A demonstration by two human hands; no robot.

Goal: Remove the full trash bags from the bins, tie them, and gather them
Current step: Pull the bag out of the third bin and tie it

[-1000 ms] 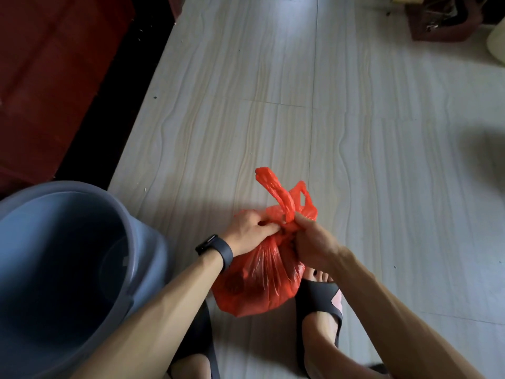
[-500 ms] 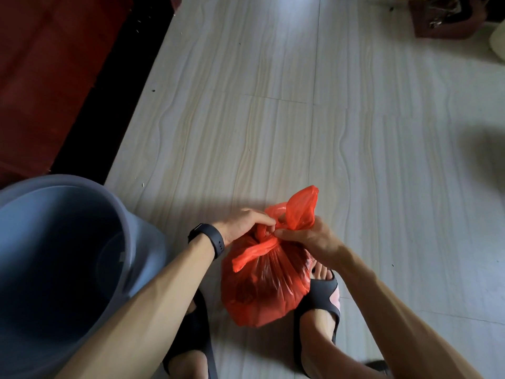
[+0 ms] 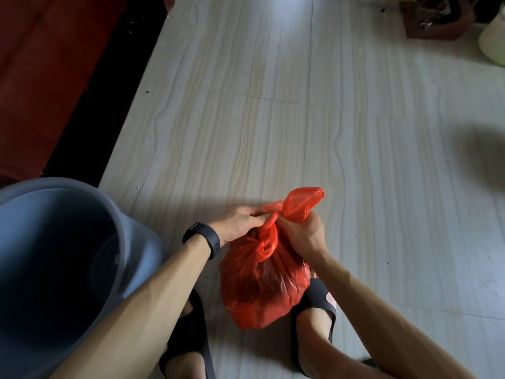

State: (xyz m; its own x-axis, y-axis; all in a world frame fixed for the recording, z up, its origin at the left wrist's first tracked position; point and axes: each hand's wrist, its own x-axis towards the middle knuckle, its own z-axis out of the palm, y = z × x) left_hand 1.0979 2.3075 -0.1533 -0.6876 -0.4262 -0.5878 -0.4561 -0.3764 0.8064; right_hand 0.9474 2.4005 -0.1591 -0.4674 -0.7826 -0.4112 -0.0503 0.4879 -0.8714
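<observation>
Between the person's two feet, low in the middle of the view, is the red trash bag (image 3: pixel 262 291), full and rounded, with its neck gathered at the top. Whether its base rests on the tiled floor (image 3: pixel 273 132) or hangs just above it cannot be told.

Left hand (image 3: pixel 240 225): fingers curled, with the fingertips pinching a twisted strand of the bag's plastic at the neck. Right hand (image 3: pixel 303 236): fingers closed round a second strand, whose loose end (image 3: pixel 300 202) flares upward above the fist. The two hands are just beside each other over the neck. A short red loop (image 3: pixel 266 246) hangs down the front of the bag below them.

A black wrist band (image 3: pixel 203 237) is on the left wrist. The left sandal (image 3: pixel 188 337) is beside the bag; the right sandal (image 3: pixel 317 296) is partly hidden behind it.

A grey-blue bin (image 3: pixel 142 250) stands at lower left, close to the left forearm, its dark interior facing the camera. Well apart from the bag, a dark brown object (image 3: pixel 431 20) and a pale rounded object (image 3: pixel 494 42) lie at top right, and a dark red surface (image 3: pixel 41 77) fills the upper left
</observation>
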